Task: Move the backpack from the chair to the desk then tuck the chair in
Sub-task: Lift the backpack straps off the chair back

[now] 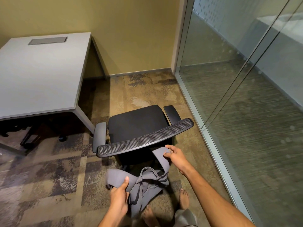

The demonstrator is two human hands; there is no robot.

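The chair (pixel 139 126) stands on the carpet (pixel 54 174), right of the surface (pixel 41 76) and left of the glass wall (pixel 246 95). Behind its backrest, the backpack (pixel 144 185) hangs between the left hand (pixel 118 197) and right hand (pixel 176 155).

Both hands forward, left hand (pixel 119 193) clenched, right hand (pixel 175 155) pinching

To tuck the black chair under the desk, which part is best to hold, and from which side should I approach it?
Probably grip the curved mesh top edge of the chair backrest, from behind, where the person stands. That edge is nearest, wide and bare, and the seat faces away, with the desk ahead to the left. Both the left hand and the right hand hold the grey backpack, so that goes first.
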